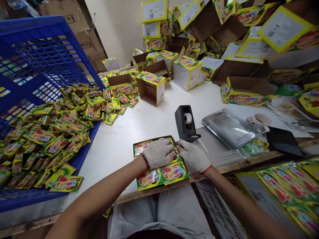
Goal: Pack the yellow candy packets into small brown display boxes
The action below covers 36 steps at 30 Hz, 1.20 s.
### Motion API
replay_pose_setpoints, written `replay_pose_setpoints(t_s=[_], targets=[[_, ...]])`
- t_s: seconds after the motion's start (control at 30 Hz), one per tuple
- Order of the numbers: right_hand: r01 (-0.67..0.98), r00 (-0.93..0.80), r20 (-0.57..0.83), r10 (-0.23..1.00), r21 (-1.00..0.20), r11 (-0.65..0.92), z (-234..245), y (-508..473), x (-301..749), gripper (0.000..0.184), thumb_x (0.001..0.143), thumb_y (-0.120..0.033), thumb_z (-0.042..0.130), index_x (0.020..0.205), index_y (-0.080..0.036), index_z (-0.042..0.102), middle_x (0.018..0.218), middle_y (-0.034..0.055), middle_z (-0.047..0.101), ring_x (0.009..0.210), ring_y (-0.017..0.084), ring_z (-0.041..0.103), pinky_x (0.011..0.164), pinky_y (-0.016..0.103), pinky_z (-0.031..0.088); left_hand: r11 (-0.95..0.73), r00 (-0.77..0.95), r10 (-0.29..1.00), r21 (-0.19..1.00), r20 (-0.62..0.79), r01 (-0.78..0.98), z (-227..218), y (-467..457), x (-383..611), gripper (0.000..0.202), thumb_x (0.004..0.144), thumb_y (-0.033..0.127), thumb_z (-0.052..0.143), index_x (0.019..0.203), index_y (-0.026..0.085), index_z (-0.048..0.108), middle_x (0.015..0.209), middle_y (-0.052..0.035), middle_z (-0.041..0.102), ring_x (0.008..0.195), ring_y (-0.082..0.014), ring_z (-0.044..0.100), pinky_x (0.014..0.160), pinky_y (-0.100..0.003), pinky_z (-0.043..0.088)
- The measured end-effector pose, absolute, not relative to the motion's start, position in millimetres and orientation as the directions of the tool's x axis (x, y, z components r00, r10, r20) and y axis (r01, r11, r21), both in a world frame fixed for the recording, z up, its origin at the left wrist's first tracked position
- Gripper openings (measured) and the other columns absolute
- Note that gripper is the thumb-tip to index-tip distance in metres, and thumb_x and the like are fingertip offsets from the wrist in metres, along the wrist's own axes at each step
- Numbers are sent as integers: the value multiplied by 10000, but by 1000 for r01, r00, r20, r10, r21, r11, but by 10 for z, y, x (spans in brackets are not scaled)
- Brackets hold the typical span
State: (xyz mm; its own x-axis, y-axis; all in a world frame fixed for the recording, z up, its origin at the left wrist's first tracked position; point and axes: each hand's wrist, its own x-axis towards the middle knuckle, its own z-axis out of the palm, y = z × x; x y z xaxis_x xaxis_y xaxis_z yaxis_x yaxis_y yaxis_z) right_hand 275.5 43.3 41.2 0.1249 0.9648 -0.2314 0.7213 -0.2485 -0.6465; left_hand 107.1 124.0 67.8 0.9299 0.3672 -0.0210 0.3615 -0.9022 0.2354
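A shallow display box [141,142] lies at the table's front edge, filled with flat yellow and green "TWINS" packs [174,172]. My left hand [159,152], in a white knit glove, rests flat across the packs in its upper part, fingers stretched out, covering some of them. At the box's upper right edge, my gloved right hand [195,155] has its fingers closed on the side; the fingertips are partly hidden. Just beyond the right hand stands a black tape dispenser [184,124] with a roll of clear tape.
To the left, a tipped blue crate [57,36] spills many small packs [62,129] onto the table. Open cartons [152,86] are piled at the back. A clear plastic tray [228,127], a cup [259,120] and a dark flat object [284,141] lie right. Filled boxes [286,196] sit lower right.
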Motion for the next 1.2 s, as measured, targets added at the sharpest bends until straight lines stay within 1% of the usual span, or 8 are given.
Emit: replay_pose_setpoints(t_s=[0.2, 0.37, 0.53, 0.63, 0.8, 0.97, 1.07, 1.2], targets=[[818, 183, 212, 960, -574, -29, 357, 323, 2610, 359, 890, -190, 464, 1209, -158, 625, 1106, 130, 731, 975, 243, 698, 804, 336, 549, -774, 918, 394, 552, 36, 311, 699, 1343, 1019, 377, 1018, 395, 423, 887, 183, 706, 965, -57, 677, 933, -185, 636, 861, -308, 514], [890, -194, 519, 832, -264, 373, 263, 311, 2416, 377, 870, -221, 537, 1214, -119, 652, 1185, 195, 703, 1096, 342, 653, 893, 489, 557, -454, 452, 880, 529, 143, 717, 610, 2026, 556, 197, 947, 276, 532, 1042, 227, 697, 1143, -38, 674, 1095, -158, 615, 998, -264, 477], [912, -207, 471, 858, -226, 344, 149, 338, 2347, 297, 863, -232, 571, 1122, -157, 695, 1135, 172, 725, 1033, 330, 679, 852, 486, 583, -53, -8, 991, 441, 135, 896, 477, 2926, -208, 380, 777, 153, 620, 1156, 126, 635, 1369, -215, 539, 1330, -375, 458, 1139, -539, 330], [907, -212, 447, 869, -241, 345, 172, 324, 2373, 290, 890, -261, 566, 1135, -167, 688, 1171, 172, 715, 1053, 324, 677, 867, 478, 588, 48, -91, 993, 440, 76, 897, 342, 3118, -509, 331, 750, 164, 597, 1074, 107, 637, 1365, -261, 523, 1261, -405, 501, 1063, -537, 389], [865, -163, 504, 848, -340, 368, 202, 284, 2418, 463, 935, -231, 540, 1391, -156, 517, 1283, 189, 654, 1177, 306, 630, 947, 481, 568, -7, 3, 1000, 530, 9, 848, 338, 2873, -448, 271, 851, 277, 457, 1012, 157, 639, 1042, -119, 664, 1022, -265, 599, 907, -369, 478], [770, 71, 546, 835, -561, 302, 419, 547, 2405, 625, 935, -224, 543, 1527, -222, 340, 1486, 163, 491, 1372, 271, 489, 1090, 464, 474, -84, 333, 941, 917, -55, 389, 760, 2128, 145, 359, 876, 468, 418, 886, 165, 611, 803, -36, 626, 699, -161, 564, 622, -262, 455], [622, 154, 382, 911, -754, 211, 681, 837, 2406, 466, 903, -288, 568, 1359, -203, 531, 1299, 117, 630, 1184, 247, 618, 990, 395, 528, -112, 494, 869, 956, -38, 272, 907, 1692, 497, 370, 903, 477, 418, 912, 169, 622, 857, -48, 661, 755, -171, 602, 680, -280, 486], [578, 34, 38, 999, -816, 12, 808, 1022, 2504, 202, 844, -255, 581, 1025, -203, 652, 842, 3, 687, 775, 166, 650, 709, 281, 542, -247, 391, 920, 790, 10, 561, 802, 1428, 666, 409, 951, 333, 377, 1240, 144, 596, 995, -103, 708, 930, -245, 644, 855, -379, 492]])
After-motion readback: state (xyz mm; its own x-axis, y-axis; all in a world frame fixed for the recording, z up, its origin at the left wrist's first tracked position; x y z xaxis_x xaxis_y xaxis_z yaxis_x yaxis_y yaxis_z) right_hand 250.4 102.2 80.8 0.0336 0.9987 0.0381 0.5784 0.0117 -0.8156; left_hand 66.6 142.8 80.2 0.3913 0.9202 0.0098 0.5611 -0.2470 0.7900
